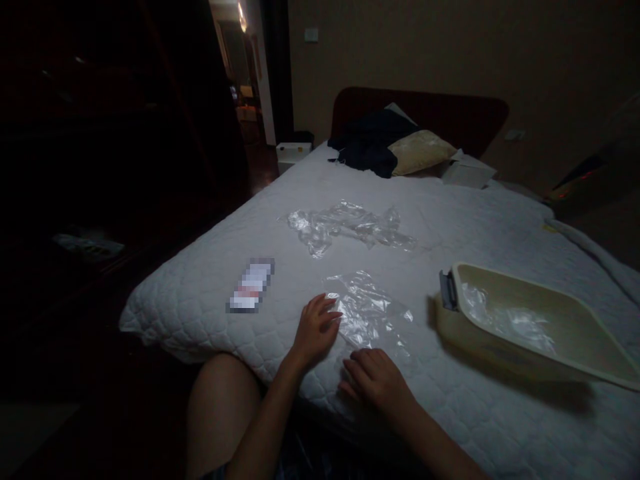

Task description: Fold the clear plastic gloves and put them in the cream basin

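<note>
A clear plastic bag (367, 310) lies spread and wrinkled on the white quilted bed cover (190, 293). At its left edge is my left hand (316, 325), fingers apart and reaching to the plastic; whether they press on it I cannot tell. My right hand (376, 377) is by the bag's near edge, fingers loosely bent and apart, with nothing visible in it. Farther up the bed, more crumpled clear plastic (345, 223) is strewn across the cover. A cream plastic bin (500, 353) with a grey latch stands to the right, some clear plastic inside it.
A phone-like object (251, 285), blurred out, rests left of my hands. Toward the headboard (470, 113) are dark clothing (367, 143), a beige pillow (423, 152) and a white box (469, 171). My knee (225, 400) is at the bed's near edge.
</note>
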The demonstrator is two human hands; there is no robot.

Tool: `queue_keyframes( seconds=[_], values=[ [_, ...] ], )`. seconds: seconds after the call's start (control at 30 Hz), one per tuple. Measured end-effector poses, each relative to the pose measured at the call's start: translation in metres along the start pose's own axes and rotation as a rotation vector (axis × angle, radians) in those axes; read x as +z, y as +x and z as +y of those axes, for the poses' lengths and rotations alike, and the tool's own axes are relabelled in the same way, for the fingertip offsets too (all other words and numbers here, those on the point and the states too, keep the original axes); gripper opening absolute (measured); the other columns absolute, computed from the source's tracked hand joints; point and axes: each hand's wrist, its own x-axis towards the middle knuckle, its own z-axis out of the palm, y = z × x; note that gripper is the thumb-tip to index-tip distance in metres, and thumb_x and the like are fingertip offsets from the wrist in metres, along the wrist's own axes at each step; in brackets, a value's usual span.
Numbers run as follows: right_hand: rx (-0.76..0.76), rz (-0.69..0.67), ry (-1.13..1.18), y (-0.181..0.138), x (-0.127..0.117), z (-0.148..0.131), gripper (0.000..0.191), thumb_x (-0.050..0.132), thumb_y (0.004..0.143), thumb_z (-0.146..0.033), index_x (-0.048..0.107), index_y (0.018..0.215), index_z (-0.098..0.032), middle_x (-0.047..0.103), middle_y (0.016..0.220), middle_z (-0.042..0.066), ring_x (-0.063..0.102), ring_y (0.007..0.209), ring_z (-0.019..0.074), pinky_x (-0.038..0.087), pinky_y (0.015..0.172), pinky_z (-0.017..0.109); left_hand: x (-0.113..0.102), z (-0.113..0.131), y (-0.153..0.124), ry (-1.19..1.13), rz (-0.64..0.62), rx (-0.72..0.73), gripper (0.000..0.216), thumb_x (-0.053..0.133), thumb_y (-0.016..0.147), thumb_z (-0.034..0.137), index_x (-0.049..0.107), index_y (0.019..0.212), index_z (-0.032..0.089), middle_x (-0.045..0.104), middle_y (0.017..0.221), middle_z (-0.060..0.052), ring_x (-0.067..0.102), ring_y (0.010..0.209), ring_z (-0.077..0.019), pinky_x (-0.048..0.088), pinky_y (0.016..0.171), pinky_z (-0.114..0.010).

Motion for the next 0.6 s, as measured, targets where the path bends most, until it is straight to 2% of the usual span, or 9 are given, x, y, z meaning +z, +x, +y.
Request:
queue_keyframes(
  seconds=[0.13,0.27,0.47,0.6],
  values=[
    [-0.088,0.023,-0.055,-0.012,0.015,-0.008,0.015,0.048,0.083,-0.018,0.058,0.093,-0.015,0.063,0.087,0.009,0.056,0.081,0.0195,0.042,0.070,0.034,-0.005,0.005,0.000,-0.011,-0.115,0.073,0.024,0.047,0.081,0.019,0.062,0.099,0.023,0.060,0.111,-0.003,0.038,0.120,-0.0216,0.029,0.098,-0.047],
    [-0.137,0.091,-0.031,-0.017,0.019,-0.012,0.020,0.041,0.085,-0.009,0.059,0.091,-0.014,0.065,0.086,0.008,0.056,0.082,0.0176,0.042,0.076,0.034,-0.004,0.005,-0.001,0.018,-0.200,0.107,0.026,0.044,0.083,0.019,0.061,0.102,0.023,0.062,0.109,-0.002,0.040,0.120,-0.0212,0.026,0.100,-0.048],
    [-0.132,0.043,0.036,-0.022,0.016,-0.011,0.022,0.039,0.086,-0.010,0.058,0.094,-0.014,0.064,0.092,0.007,0.053,0.091,0.0187,0.038,0.087,0.038,0.001,0.005,-0.003,0.087,-0.164,0.145,0.023,0.051,0.077,0.017,0.063,0.096,0.022,0.061,0.111,-0.004,0.039,0.120,-0.0223,0.025,0.101,-0.048],
    [-0.056,-0.085,0.125,-0.021,0.009,-0.010,0.022,0.040,0.084,-0.012,0.056,0.099,-0.015,0.061,0.093,0.009,0.052,0.086,0.0189,0.040,0.083,0.040,0.003,0.006,-0.005,0.123,-0.139,0.158,0.022,0.052,0.075,0.015,0.062,0.094,0.023,0.058,0.113,-0.004,0.039,0.120,-0.0223,0.027,0.101,-0.047]
  ],
)
